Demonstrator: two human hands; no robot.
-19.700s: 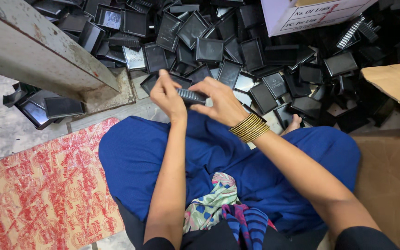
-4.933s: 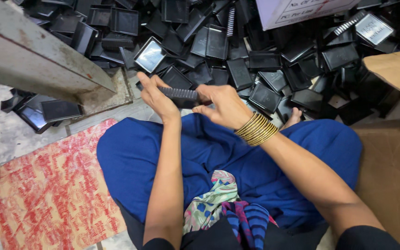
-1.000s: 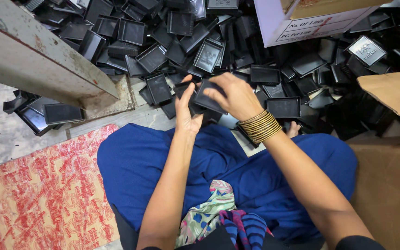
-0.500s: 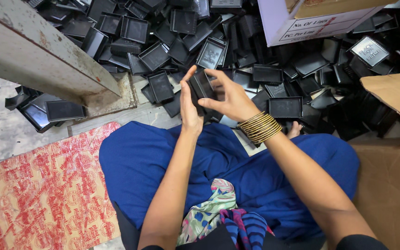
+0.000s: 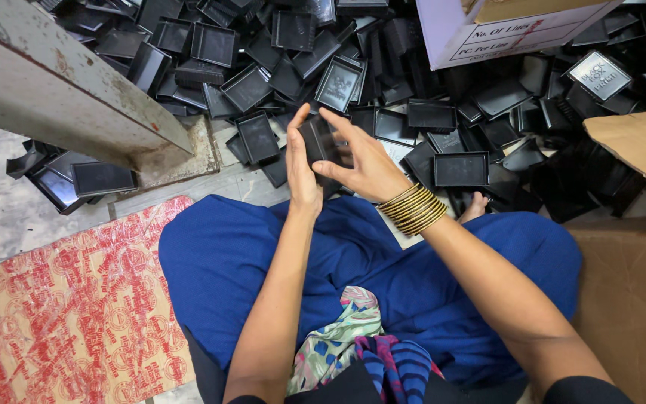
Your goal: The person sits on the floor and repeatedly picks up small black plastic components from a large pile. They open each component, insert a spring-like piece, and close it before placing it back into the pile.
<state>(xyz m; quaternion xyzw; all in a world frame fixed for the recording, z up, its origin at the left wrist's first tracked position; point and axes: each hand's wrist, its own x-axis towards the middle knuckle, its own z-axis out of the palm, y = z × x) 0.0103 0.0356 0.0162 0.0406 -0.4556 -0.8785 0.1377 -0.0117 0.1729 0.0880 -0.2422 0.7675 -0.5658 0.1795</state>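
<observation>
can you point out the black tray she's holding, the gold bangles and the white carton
black tray (image 5: 318, 141), head view, on its dark face between the two hands
gold bangles (image 5: 413, 209), head view, middle of the stack on the right wrist
white carton (image 5: 508, 30), head view, on its printed side wall

The little trays in the pile are black. The pants are blue. The bangles are gold. The mat is tan with red print. The cloth has pink, green and blue swirls.
</observation>
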